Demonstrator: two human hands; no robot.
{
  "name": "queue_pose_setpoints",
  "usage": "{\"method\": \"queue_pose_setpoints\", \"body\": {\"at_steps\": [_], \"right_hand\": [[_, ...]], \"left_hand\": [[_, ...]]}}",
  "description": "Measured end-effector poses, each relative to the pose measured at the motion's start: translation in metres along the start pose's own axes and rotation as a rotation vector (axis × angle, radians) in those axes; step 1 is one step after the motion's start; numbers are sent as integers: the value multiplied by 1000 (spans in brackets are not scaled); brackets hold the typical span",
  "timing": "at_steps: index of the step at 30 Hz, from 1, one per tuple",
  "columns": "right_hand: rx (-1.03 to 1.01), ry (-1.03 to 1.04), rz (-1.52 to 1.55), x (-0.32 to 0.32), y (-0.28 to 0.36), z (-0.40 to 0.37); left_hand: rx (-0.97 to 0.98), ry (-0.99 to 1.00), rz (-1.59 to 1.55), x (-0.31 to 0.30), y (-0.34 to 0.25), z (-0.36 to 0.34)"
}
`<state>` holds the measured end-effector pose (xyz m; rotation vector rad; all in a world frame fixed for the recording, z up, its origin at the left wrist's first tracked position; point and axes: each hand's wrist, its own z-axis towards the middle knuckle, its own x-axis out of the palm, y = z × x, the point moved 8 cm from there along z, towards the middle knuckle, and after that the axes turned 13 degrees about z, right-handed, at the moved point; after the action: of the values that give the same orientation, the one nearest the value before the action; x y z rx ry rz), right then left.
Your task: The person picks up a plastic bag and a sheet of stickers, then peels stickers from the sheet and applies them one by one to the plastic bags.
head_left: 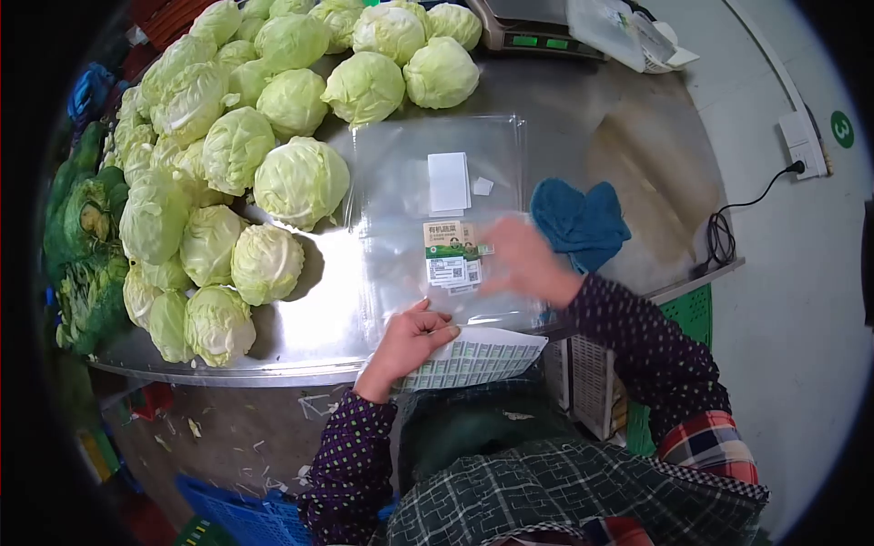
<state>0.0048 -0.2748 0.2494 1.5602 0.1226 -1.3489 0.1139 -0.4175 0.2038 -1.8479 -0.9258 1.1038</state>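
Note:
My left hand (414, 341) grips a sheet of small green-and-white stickers (478, 357) at the table's front edge, thumb on top and fingers beneath. Motion blurs my right hand (528, 264), which is over the clear plastic bags (391, 246) lying flat in a stack. Right at its fingertips shows a small green-and-white sticker (485, 249); whether the fingers pinch it I cannot tell. Beside that hand, printed vegetable labels (446, 253) lie overlapping on the bags. Farther up are blank white slips (448, 182) and a small white scrap (482, 187).
Pale green cabbages (300, 182) are heaped across the left and back of the metal table (319, 341). A teal cloth (580, 223) lies right of the bags. At the back stands a scale (537, 32) with lit displays. A black cable (719, 232) hangs by the right wall.

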Motion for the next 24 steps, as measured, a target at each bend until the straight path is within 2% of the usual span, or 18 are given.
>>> {"method": "queue_pose_setpoints", "body": {"at_steps": [1, 2, 3, 4, 7, 8, 9, 10, 11, 13, 15, 16, 17, 18, 20, 21, 23, 24], "right_hand": [[9, 149, -13, 20, 20, -9], [11, 145, -12, 28, 17, -15], [-2, 48, 65, 32, 7, -15], [-12, -40, 151, 29, 9, -12], [185, 71, 410, 25, -18, 3], [262, -3, 384, -8, -31, 29], [228, -233, 127, -47, -75, 64], [350, -587, 437, -119, -67, 85], [351, -592, 439, -128, -53, 90], [96, -294, 754, -110, -9, 109], [142, 83, 383, -25, 11, 76], [212, 204, 439, 12, 4, 63], [-22, 7, 238, 21, -14, 61], [-30, 10, 244, 18, -27, 69], [320, -148, -54, -13, -87, 86], [333, -147, -43, -19, -95, 88], [341, -324, -176, -55, -91, 81], [238, -208, -27, -53, -74, 76]], "left_hand": [[1, 1, -2, -1, -7, -5], [-29, 106, -53, 2, -19, -13], [-62, 200, -106, 7, -26, -17], [206, 241, 2, 14, -51, -20], [199, 221, 28, 10, -52, -7], [122, 156, 60, 6, -26, 7], [35, 99, 84, 5, -7, 12], [27, 110, 81, 10, -6, 10], [22, 75, 44, 8, -7, 12], [39, 24, 17, 4, -7, 11], [45, 27, 27, 5, -8, 14], [24, 42, 34, 7, -4, 13], [30, 51, 40, 7, -4, 11], [23, 43, 42, 7, -2, 10], [-12, 65, 35, 9, 2, 9], [-23, 78, 39, 11, 3, 7], [45, -1, 0, 5, -6, 7], [49, -3, -7, 4, -6, 8]]}}
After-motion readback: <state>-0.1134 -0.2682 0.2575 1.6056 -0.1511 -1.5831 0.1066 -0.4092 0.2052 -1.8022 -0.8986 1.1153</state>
